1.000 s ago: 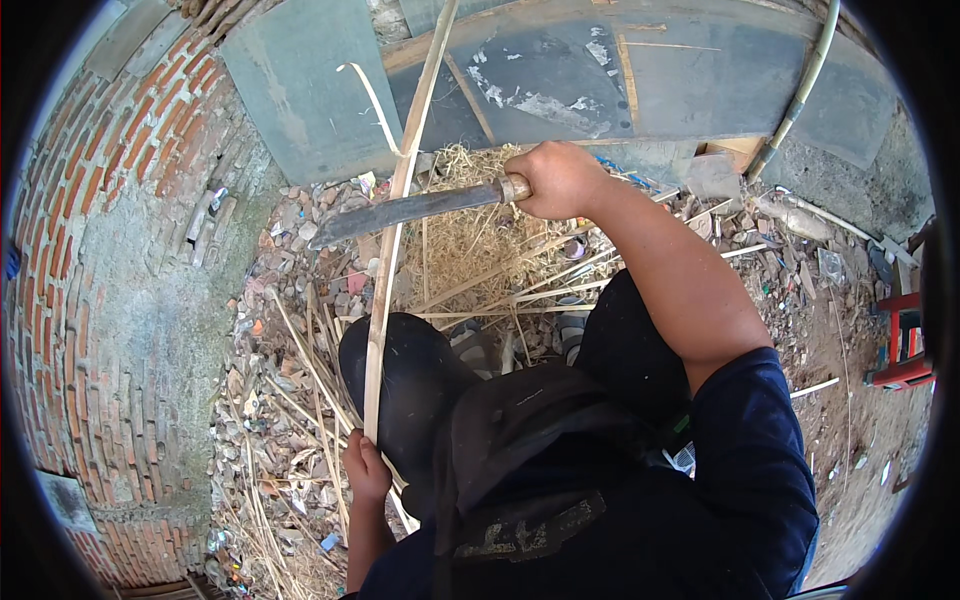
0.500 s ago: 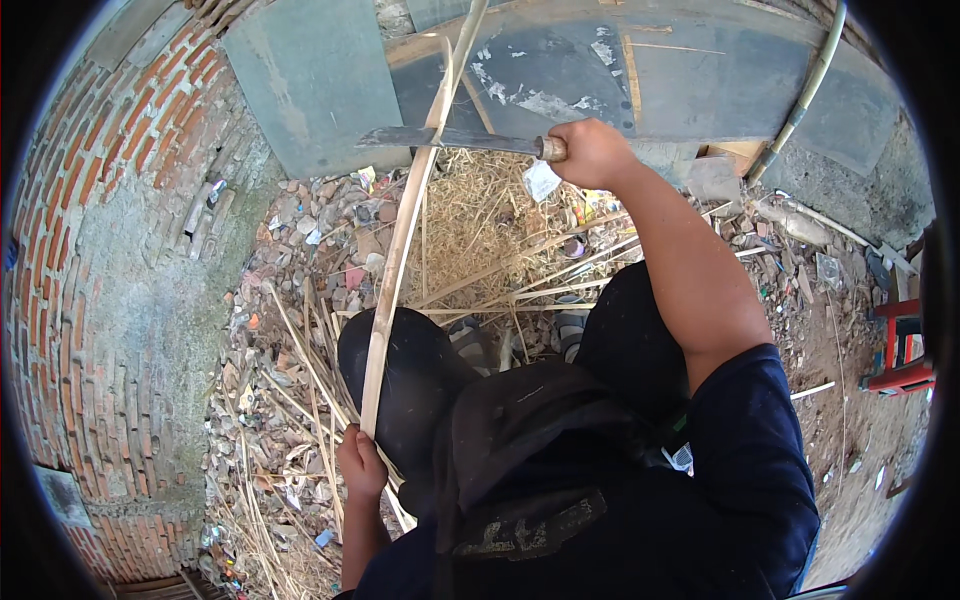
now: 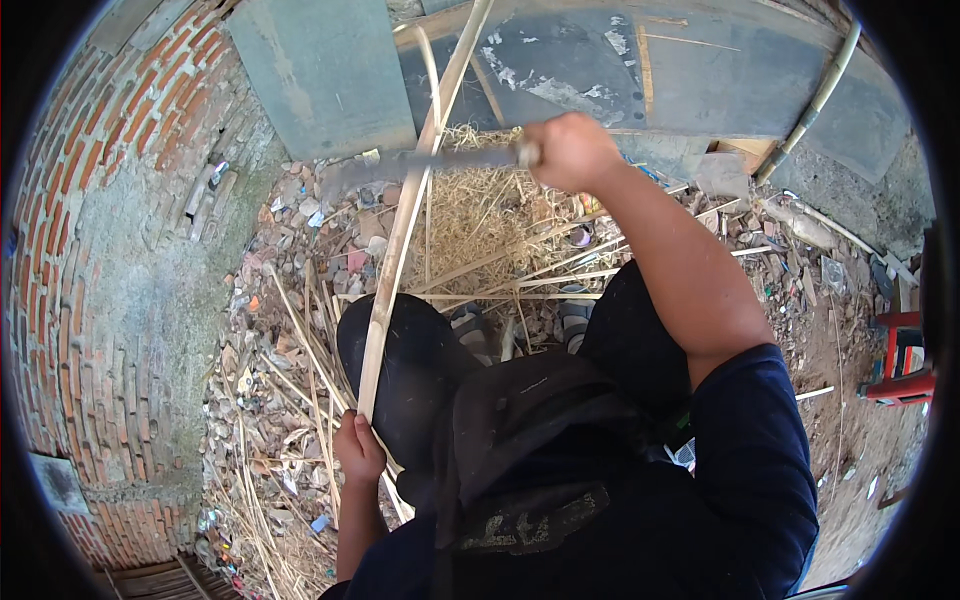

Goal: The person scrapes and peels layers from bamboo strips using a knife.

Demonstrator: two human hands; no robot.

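Observation:
My left hand (image 3: 360, 450) is closed round the near end of a long pale bamboo strip (image 3: 385, 290), beside my left knee. The strip slants up and away past the top of the picture. In my right hand (image 3: 575, 152) is the handle of a machete, fingers wrapped round it. The machete blade (image 3: 475, 158) is smeared by motion and lies crosswise at the strip's upper half. Just beyond the blade, a thin sliver (image 3: 430, 62) bows away from the strip's left side, its lower end meeting the strip.
Pale shavings (image 3: 475, 215) are heaped beyond my feet. Several loose bamboo strips (image 3: 310, 340) lie on the rubble to my left. A brick wall (image 3: 110, 300) rises at left, grey panels (image 3: 540, 75) stand ahead, and a red stool-like object (image 3: 895, 365) is at far right.
The machete blade has slid nearer along the strip and a little left, with my right hand. The sliver now bows out further. My left hand keeps its hold.

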